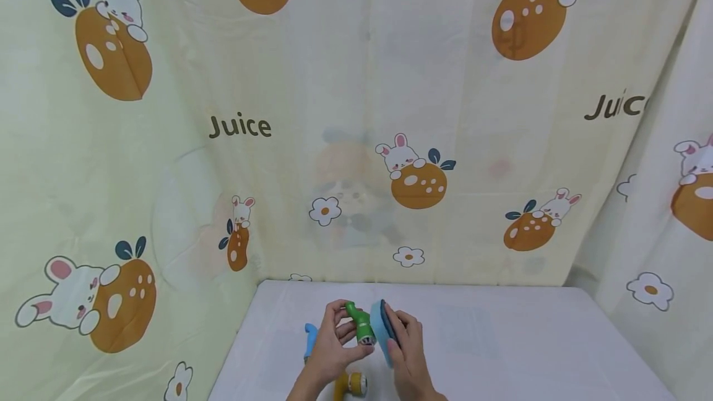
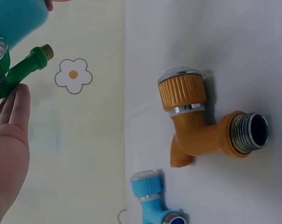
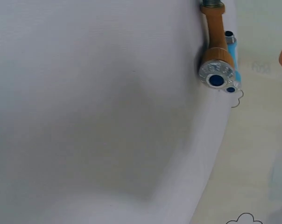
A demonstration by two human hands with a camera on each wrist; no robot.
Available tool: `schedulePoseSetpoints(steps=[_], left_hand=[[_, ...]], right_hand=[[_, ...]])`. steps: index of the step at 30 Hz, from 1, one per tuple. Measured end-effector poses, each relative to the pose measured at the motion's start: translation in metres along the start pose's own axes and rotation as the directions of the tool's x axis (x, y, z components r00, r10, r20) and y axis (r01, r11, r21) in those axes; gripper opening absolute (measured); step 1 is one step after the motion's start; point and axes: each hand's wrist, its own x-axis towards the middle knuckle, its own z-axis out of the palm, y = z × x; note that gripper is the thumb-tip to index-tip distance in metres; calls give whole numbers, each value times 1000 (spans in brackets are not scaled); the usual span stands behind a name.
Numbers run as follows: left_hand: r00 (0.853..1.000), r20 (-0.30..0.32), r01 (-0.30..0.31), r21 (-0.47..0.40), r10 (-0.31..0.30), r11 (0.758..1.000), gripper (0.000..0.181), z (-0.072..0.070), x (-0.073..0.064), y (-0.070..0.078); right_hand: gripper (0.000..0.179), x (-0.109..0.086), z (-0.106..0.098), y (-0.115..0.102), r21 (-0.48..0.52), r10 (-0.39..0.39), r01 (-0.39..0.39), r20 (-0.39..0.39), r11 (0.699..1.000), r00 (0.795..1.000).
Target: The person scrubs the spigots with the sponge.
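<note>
A green tap (image 1: 361, 322) with a threaded end is held in my left hand (image 1: 334, 346), above the white table. Fingers reach its upper end while the thumb lies by its silvery knob end. My right hand (image 1: 411, 354) grips a light blue sponge (image 1: 381, 332) with a dark blue layer on one side. The sponge stands close against the green tap's right side; whether they touch I cannot tell. The left wrist view shows the green tap (image 2: 19, 72) over the fingers and part of the sponge (image 2: 17, 18). Neither hand shows in the right wrist view.
An orange tap (image 2: 197, 135) with a ribbed knob lies on the white table (image 1: 501, 351), below the hands. Beside it lies a light blue tap (image 2: 150, 200), partly behind the left hand in the head view. A printed curtain (image 1: 334, 79) hangs behind the table.
</note>
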Motion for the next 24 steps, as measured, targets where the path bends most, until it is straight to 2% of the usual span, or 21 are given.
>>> schedulePoseSetpoints(steps=[3, 5, 11, 18, 21, 24], left_hand=[[1000, 10, -6, -37, 7, 999, 92, 0, 1, 1], [1000, 19, -13, -38, 14, 999, 92, 0, 1, 2], [1000, 23, -1, -10, 2, 1000, 92, 0, 0, 3], [999, 34, -3, 52, 1, 999, 90, 4, 0, 6], [999, 44, -15, 87, 11, 996, 88, 7, -2, 9], [999, 42, -13, 118, 8, 993, 87, 10, -4, 12]], right_hand=[[58, -5, 3, 2, -49, -101, 100, -28, 994, 994], [58, -6, 3, 2, -77, -115, 113, -22, 991, 993], [54, -5, 1, -2, -135, 18, -11, 47, 991, 999], [50, 4, -1, -2, -166, 192, -167, 153, 972, 969], [51, 8, -2, -1, -170, 220, -191, 172, 967, 960], [51, 10, -3, 1, -173, 217, -188, 171, 967, 961]])
